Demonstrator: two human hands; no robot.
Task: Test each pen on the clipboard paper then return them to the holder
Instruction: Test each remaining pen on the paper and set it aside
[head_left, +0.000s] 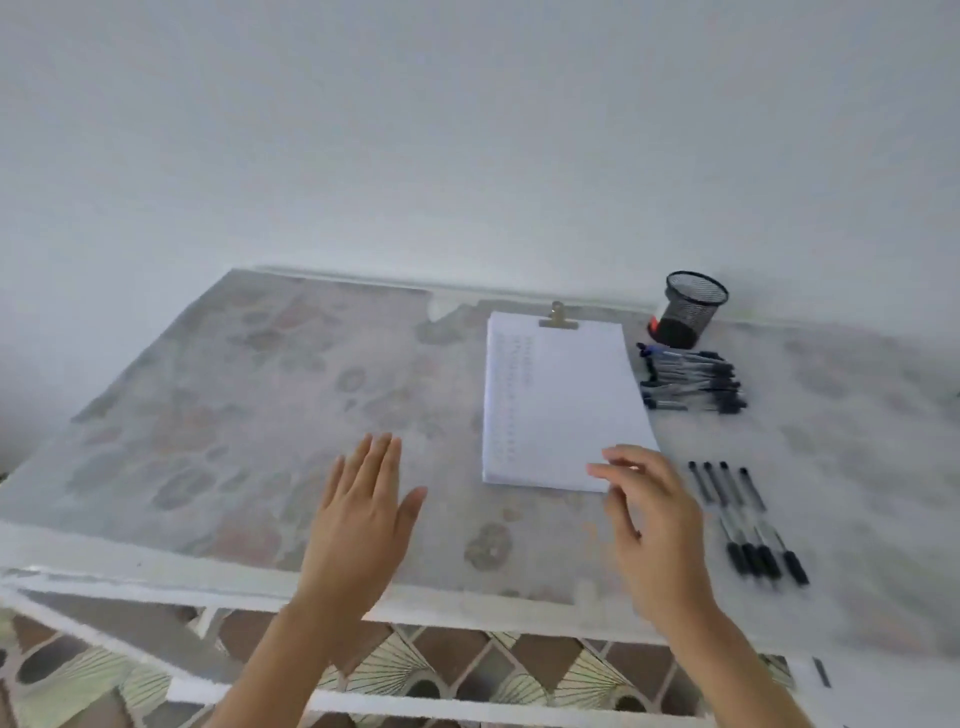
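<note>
White paper on a clipboard (561, 400) lies on the table with a brass clip (557, 318) at its far end and faint rows of marks down its left side. A black mesh pen holder (688, 309) stands at the back right. Below it lies a pile of several pens (693, 382). Several more pens (745, 525) lie in a row to the right of the paper's near corner. My left hand (363, 514) hovers flat, fingers straight, left of the paper. My right hand (652, 525) has relaxed fingers over the paper's near right corner and holds nothing.
The table (234, 415) has a faded floral cover and a white front edge. A plain white wall rises right behind it. Patterned floor tiles (415, 670) show below the table's frame.
</note>
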